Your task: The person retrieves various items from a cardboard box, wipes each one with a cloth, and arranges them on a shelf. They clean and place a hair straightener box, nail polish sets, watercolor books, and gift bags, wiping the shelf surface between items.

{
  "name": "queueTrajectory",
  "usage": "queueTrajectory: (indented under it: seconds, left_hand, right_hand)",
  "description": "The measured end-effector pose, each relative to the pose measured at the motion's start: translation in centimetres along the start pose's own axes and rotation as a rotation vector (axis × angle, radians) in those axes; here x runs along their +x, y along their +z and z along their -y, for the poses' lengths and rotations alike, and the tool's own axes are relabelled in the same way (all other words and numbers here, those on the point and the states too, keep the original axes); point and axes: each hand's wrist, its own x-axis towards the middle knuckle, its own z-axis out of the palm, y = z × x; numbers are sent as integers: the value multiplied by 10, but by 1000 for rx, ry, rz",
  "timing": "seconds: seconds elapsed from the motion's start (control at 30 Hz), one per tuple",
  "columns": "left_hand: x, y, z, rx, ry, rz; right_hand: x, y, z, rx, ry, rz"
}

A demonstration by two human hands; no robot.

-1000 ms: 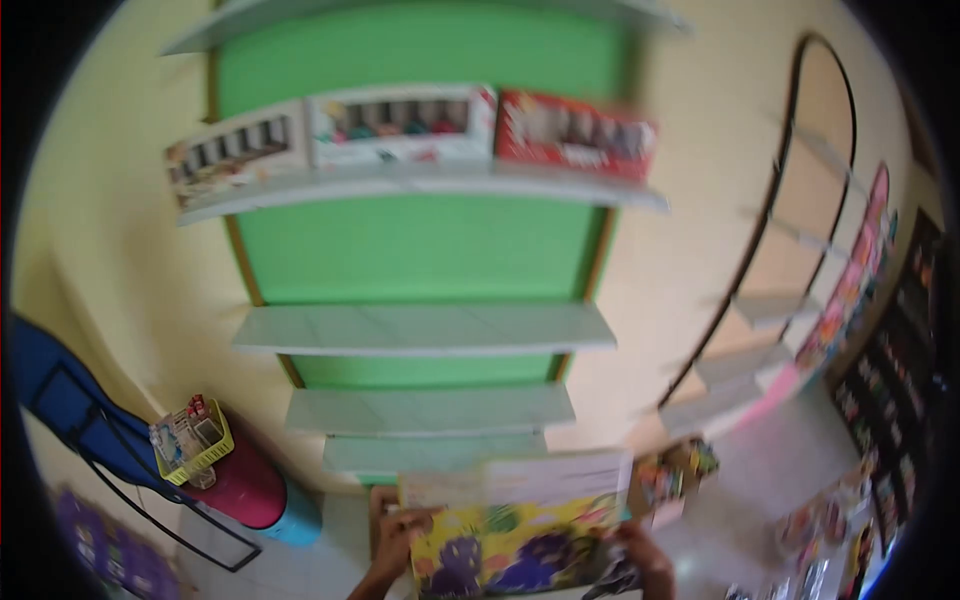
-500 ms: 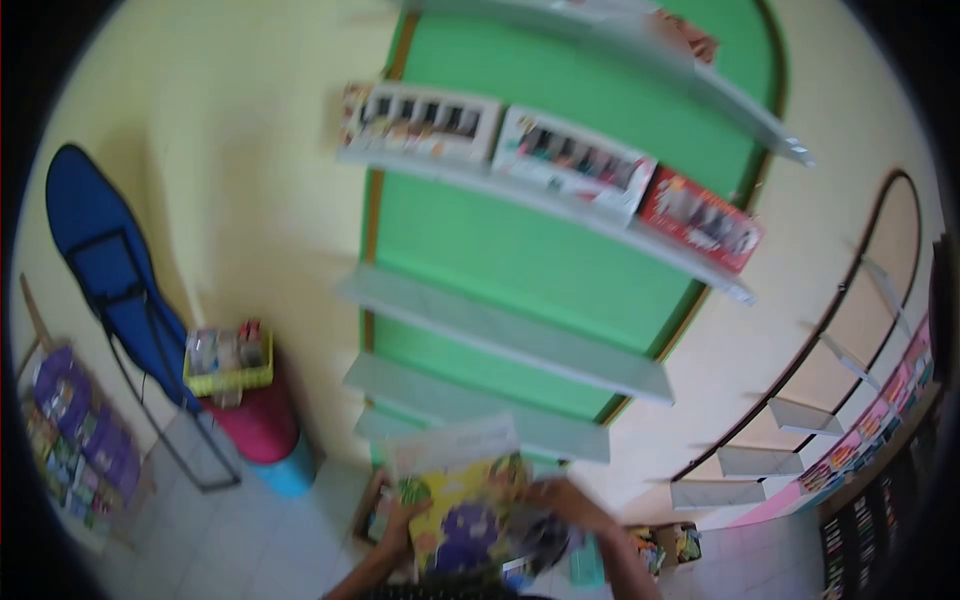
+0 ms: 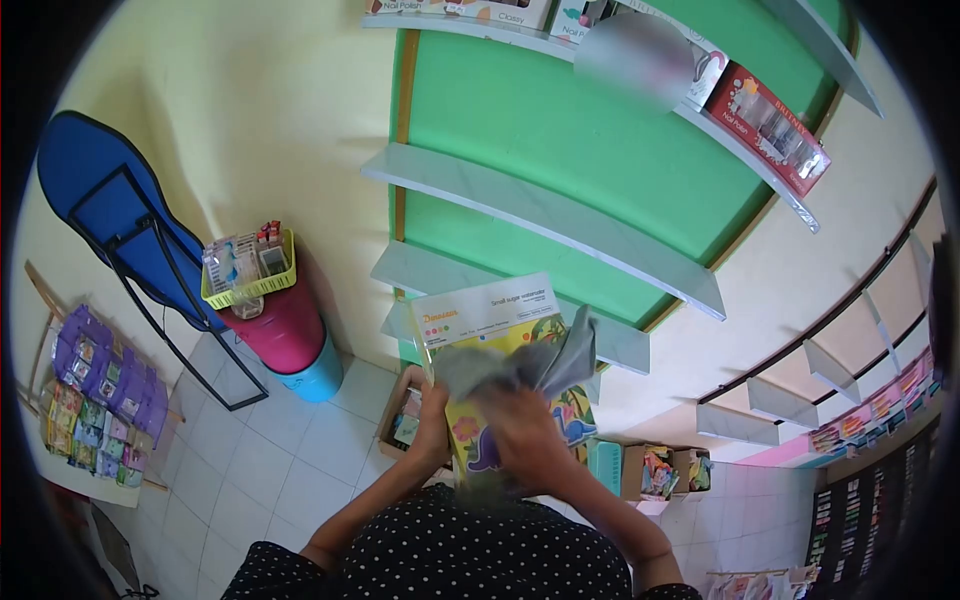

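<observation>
Before the wall shelves (image 3: 540, 215), the printed pack (image 3: 490, 333) is gripped at its edge by the left hand (image 3: 432, 425). Across its front a gray cloth (image 3: 567, 355) has been brought, clutched in the right hand (image 3: 525, 432); wiping is suggested.

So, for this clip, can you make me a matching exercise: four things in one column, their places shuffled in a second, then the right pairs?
Things
1. grey cloth
2. yellow basket
3. red nail polish box
4. blue board

Places
A. on top of the pink container
B. leaning against the wall
C. in the right hand, over the printed pack that the left hand holds
D. at the right end of a row of boxes on a shelf

Pairs: 1-C, 2-A, 3-D, 4-B
</observation>
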Motion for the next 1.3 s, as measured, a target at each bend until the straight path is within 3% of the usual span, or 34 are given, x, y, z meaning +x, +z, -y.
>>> queueTrajectory:
  seconds: [0.03, 0.07, 0.1, 0.13, 0.23, 0.27, 0.33, 0.4, 0.57, 0.63, 0.7, 0.73, 0.8, 0.9, 1.07, 1.13, 1.27, 1.3]
  left_hand:
    - [0, -8, -1, 67, 12, 27]
    - [1, -12, -2, 134, 25, 55]
    - [-1, -13, -1, 407, 196, 91]
    - [1, -11, 0, 404, 184, 86]
    - [1, -9, 12, 598, 64, -48]
    - [-1, -3, 9, 599, 55, -44]
    - [-3, 9, -3, 452, 24, 53]
    - [0, 1, -2, 390, 15, 62]
    - [4, -8, 2, 247, -103, 27]
    - [8, -11, 4, 229, -144, 61]
    - [10, -15, 4, 211, -155, 72]
    - [10, -16, 4, 194, -162, 77]
    - [9, -18, 5, 187, -169, 81]
    - [8, -17, 4, 193, -166, 92]
    - [6, -18, 10, 217, -178, -48]
    - [6, -14, 10, 312, -42, 20]
    - [5, -11, 3, 480, -73, 75]
    - [6, -15, 6, 435, -98, 66]
  right_hand:
    - [-4, 3, 2, 29, -103, 106]
    - [-4, 3, -2, 31, -99, 107]
    - [-7, -1, -11, 10, -148, 85]
    - [-11, -4, -17, -8, -193, 69]
    - [14, -20, -24, -67, -10, -15]
    - [20, -24, -23, -49, 112, -54]
    - [26, -14, -15, -60, 90, -107]
    - [21, -9, -3, -50, -43, 41]
    - [0, -19, -13, -38, -66, 100]
    - [10, -51, -18, 264, 91, 36]
    - [15, -84, -9, 648, 514, -164]
    - [15, -95, -17, 633, 427, -312]
    - [18, -112, -18, 968, 314, -460]
    - [3, -98, -45, 1527, 218, -470]
    - [-9, -17, -32, 290, 675, -394]
    - [-8, 0, -31, -339, 367, -410]
    - [16, 16, -28, -288, 354, -376]
    - [25, 22, -23, -194, 257, -303]
